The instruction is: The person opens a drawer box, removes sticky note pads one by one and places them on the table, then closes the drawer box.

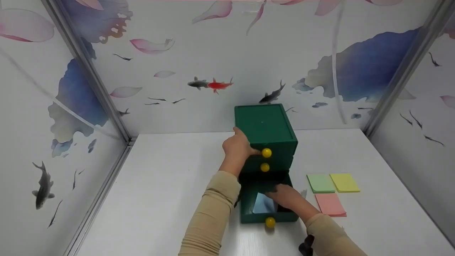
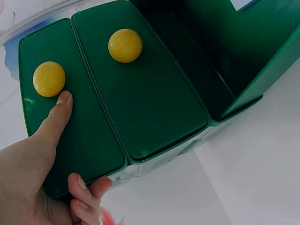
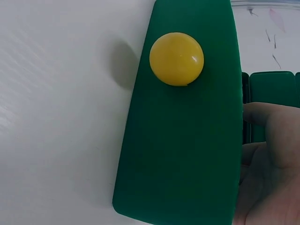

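Observation:
A green drawer cabinet [image 1: 265, 122] with yellow knobs stands against the back wall, its bottom drawer [image 1: 249, 217] pulled out. My left hand [image 1: 237, 145] grips the cabinet's upper left side. Its thumb [image 2: 58, 115] lies on the top drawer's front beside the yellow knob [image 2: 49, 78], and the other fingers bend round the side. My right hand [image 1: 287, 196] reaches down into the open drawer, over the right part of a light blue sticky note pad [image 1: 263, 204]. The drawer's front [image 3: 183, 154] hides its fingertips in the right wrist view; I cannot tell whether they pinch the pad.
Right of the drawer, green [image 1: 321, 183], yellow [image 1: 344, 182] and pink [image 1: 330, 204] sticky note pads lie on the white table [image 1: 160, 199]. White panels printed with fish and petals enclose the table at the back and both sides.

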{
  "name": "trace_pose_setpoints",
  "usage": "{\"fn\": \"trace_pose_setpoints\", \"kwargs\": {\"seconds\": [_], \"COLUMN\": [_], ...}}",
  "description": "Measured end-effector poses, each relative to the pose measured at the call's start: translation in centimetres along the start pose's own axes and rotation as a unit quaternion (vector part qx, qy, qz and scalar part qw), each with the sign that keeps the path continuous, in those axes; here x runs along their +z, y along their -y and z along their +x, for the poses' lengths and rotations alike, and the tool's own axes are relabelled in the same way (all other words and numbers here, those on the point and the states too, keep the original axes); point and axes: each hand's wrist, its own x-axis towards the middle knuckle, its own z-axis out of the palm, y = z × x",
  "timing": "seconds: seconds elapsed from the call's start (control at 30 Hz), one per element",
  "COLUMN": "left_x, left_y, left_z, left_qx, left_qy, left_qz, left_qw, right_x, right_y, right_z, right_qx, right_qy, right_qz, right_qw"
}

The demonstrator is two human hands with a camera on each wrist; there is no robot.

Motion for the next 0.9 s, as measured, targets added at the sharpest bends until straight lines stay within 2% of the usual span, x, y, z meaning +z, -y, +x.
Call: {"fn": "trace_pose_setpoints", "kwargs": {"seconds": [0.53,0.67,0.9], "left_x": [-0.2,-0.1,0.1], "left_y": [-0.1,-0.1,0.0], "left_z": [-0.1,0.0,0.1], "left_qx": [-0.002,0.002,-0.004], "left_qy": [0.006,0.007,0.006], "left_qz": [0.013,0.016,0.021], "left_qw": [0.9999,0.9998,0.9998], "right_x": [-0.2,-0.3,-0.2], "right_y": [-0.2,-0.2,-0.2], "right_z": [0.3,-0.1,-1.0], "right_qx": [0.004,-0.022,-0.078], "right_qy": [0.007,0.006,0.033], "right_qz": [0.028,0.01,-0.052], "right_qw": [0.9996,0.9997,0.9951]}}
